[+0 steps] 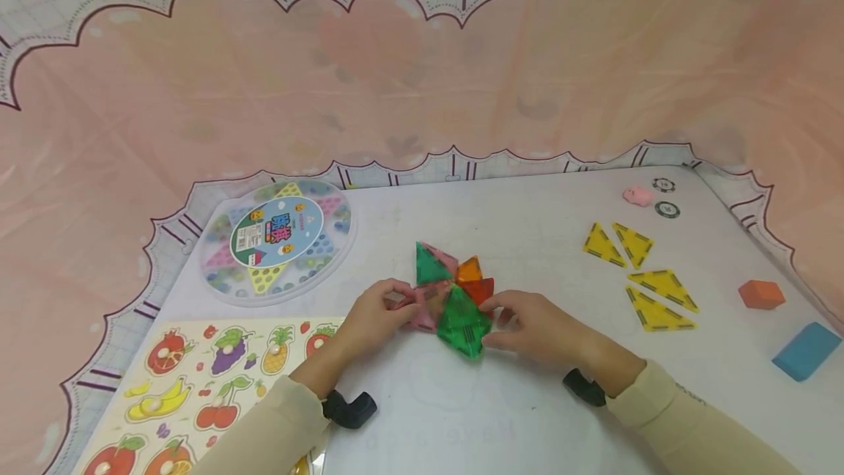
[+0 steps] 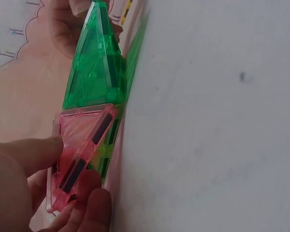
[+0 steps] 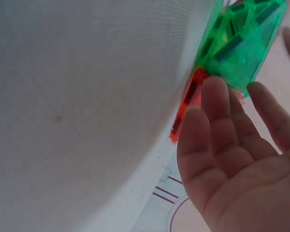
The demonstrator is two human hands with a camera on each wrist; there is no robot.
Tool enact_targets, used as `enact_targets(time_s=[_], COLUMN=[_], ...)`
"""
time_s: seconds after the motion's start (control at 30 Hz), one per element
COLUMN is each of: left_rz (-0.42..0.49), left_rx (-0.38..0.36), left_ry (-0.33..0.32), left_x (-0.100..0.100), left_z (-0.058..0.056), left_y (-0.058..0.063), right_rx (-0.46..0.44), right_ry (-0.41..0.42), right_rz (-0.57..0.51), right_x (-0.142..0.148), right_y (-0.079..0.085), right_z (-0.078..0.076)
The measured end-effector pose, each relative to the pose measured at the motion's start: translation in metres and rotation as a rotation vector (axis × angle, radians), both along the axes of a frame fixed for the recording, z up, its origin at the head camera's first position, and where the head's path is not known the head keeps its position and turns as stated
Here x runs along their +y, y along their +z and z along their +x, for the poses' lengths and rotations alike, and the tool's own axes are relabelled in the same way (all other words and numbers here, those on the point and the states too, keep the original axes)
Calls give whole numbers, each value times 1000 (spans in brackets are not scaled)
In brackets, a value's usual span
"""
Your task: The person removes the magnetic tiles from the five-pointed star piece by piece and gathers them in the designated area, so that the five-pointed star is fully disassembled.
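A cluster of translucent magnetic tiles stands mid-table in the head view. It has a teal tile (image 1: pixel 431 266), an orange tile (image 1: pixel 469 270), a red tile (image 1: pixel 478 289), a green part (image 1: pixel 465 327) at the front and pink pieces on the left. My left hand (image 1: pixel 374 317) pinches a pink triangular tile (image 2: pixel 84 129) between thumb and fingers, at the cluster's left side. On the other side, my right hand (image 1: pixel 543 327) is beside the green and red tiles. Its fingers (image 3: pixel 217 113) are relaxed and fairly straight, with the tips close to these tiles; whether they touch is unclear.
Several yellow triangular tiles (image 1: pixel 661 302) lie to the right, near a pink pig figure (image 1: pixel 638 196), round chips (image 1: pixel 667 210), an orange block (image 1: pixel 761 295) and a blue block (image 1: pixel 807 351). At left are a round board-game case (image 1: pixel 217 281) and a fruit puzzle board (image 1: pixel 198 339).
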State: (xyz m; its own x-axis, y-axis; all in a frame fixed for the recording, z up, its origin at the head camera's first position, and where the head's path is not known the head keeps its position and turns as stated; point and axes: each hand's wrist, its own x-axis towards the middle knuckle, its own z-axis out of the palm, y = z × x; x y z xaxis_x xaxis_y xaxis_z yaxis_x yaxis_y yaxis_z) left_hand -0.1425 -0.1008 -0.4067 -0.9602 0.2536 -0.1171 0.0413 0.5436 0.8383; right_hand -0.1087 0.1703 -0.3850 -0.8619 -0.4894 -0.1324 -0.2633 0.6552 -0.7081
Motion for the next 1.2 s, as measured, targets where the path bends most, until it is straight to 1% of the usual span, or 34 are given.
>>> enact_targets(time_s=[0.07,0.13,0.23,0.33,0.5,0.67,0.77,0.9,0.97,1.07,1.13,1.2], left_rz=[16,15,4,-10,-5,-7,-17,-49,-79,-98,-110,-103], left_rx=[-17,-23,-28,-22,-17,23,49,48,61,64,92,113], left_ry=[-30,-47,-47,-43,-53,-66,-74,-82,-83,-80,-79,-82], left_x=[1,2,3,4,5,7,7,8,8,9,9,9], left_z=[3,5,6,6,7,7,7,7,7,7,7,6], left_y=[1,1,1,0,-1,-1,-1,-1,-1,-1,0,1], right_rx=[-9,-14,-5,3,-3,11,7,-19,-24,-39,-62,-82], right_ry=[12,27,45,44,23,15,-6,-69,-92,-105,-112,-119], right_rz=[-1,-9,-21,-26,10,26,11,-3,-2,4,12,14], right_x=[0,0,-2,-3,-2,3,7,13,15,16,17,17], right_y=[0,0,-1,-3,-3,-2,-3,-4,-4,-4,-5,-5], right_z=[1,2,3,3,1,-4,-8,-14,-16,-18,-18,-18])
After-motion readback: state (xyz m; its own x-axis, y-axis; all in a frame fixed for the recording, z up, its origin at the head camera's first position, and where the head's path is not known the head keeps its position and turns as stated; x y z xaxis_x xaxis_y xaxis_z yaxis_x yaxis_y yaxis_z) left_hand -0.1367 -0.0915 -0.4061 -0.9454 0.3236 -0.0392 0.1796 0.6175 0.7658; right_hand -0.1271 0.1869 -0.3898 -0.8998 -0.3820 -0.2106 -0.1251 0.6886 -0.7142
